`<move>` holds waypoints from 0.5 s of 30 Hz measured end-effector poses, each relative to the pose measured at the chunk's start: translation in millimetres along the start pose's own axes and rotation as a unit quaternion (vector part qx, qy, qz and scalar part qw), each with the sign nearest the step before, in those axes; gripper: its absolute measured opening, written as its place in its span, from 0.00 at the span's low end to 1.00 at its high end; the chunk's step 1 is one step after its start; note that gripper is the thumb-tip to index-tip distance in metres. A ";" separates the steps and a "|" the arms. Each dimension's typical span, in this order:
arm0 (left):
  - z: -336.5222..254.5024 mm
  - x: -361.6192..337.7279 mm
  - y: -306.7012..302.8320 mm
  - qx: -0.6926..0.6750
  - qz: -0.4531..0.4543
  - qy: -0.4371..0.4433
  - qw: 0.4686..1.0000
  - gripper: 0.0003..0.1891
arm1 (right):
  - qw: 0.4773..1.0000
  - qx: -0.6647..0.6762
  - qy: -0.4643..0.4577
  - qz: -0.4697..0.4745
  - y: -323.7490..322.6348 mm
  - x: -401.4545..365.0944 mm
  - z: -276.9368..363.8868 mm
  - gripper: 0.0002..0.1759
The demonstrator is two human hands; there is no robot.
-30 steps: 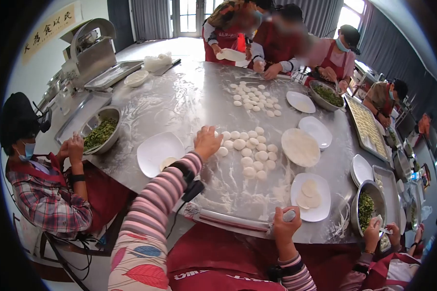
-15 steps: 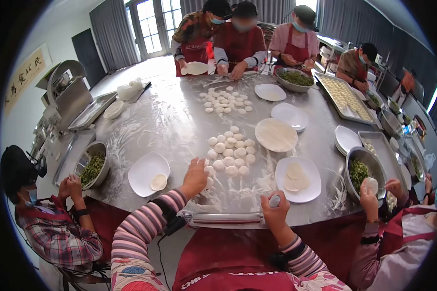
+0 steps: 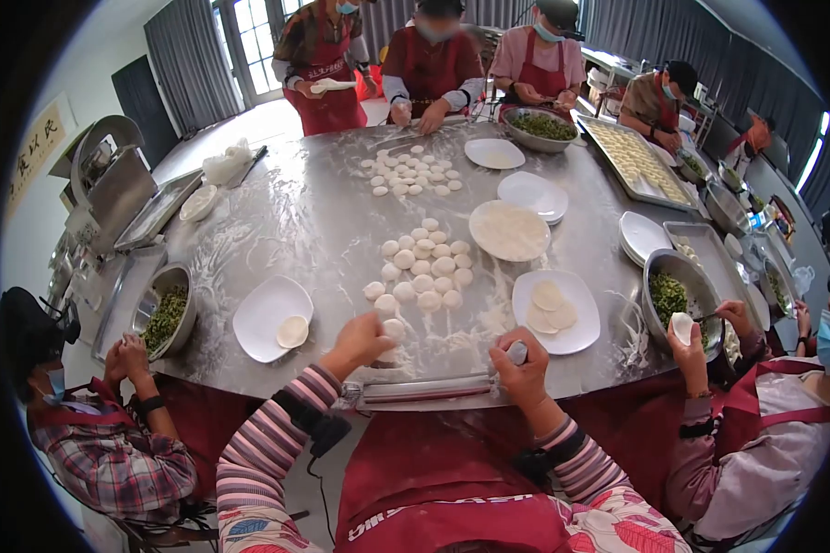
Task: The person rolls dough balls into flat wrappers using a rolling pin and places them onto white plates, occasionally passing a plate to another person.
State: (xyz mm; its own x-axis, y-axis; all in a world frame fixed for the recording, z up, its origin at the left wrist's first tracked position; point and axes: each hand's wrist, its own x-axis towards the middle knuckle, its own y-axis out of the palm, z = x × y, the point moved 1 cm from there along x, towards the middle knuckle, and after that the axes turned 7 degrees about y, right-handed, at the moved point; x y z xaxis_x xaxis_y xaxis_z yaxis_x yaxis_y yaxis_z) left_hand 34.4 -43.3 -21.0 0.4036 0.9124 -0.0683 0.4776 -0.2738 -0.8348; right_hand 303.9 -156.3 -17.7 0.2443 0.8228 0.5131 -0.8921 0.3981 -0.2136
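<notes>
My left hand [image 3: 361,340] is over the near part of the steel table, fingers drawn together at a small white dough piece [image 3: 393,329]. Just beyond it lies a group of several floured dough pieces [image 3: 421,267]. My right hand [image 3: 523,369] is closed round a rolling pin [image 3: 517,352], whose pale rounded end shows above the fingers. Most of the pin is hidden by the hand. Past my right hand, a white plate [image 3: 586,336] holds thin dough rounds [image 3: 550,309]. To the left, another white plate [image 3: 254,324] bears a dough round [image 3: 292,331].
A metal bar [image 3: 424,391] lies along the table's near edge. A large dough sheet [image 3: 510,230] is beyond the dough pieces. Bowls of green filling [image 3: 164,318] [image 3: 668,295] stand beside people at left and right. More people work across the table.
My left hand has drawn back from the dough group towards the near edge, its fingers now closer together. The view has shifted slightly. The person at far left across the table stands more upright.
</notes>
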 end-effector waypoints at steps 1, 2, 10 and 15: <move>-9.0 1.5 8.5 -0.069 0.017 0.034 0.997 0.14 | 0.999 0.048 0.012 0.010 3.6 2.4 -2.5 0.09; -19.0 3.4 18.6 -0.135 0.033 0.040 0.989 0.13 | 0.995 0.094 0.024 0.019 6.2 4.1 -3.5 0.08; -66.1 17.2 53.1 -0.196 0.080 0.122 0.970 0.10 | 0.967 0.088 0.233 0.060 5.5 14.3 6.4 0.10; -64.4 16.8 60.9 -0.135 0.042 0.096 0.985 0.07 | 0.985 0.004 0.174 -0.017 11.0 7.1 -12.6 0.11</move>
State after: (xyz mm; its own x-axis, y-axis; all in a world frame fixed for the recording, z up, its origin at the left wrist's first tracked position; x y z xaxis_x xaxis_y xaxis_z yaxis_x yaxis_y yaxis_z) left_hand 120.5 -64.2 -37.8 0.5783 0.8158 -0.0042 0.6165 -0.4404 -0.6527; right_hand 300.6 -140.9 -26.9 0.3886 0.8985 0.2042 -0.8835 0.4262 -0.1942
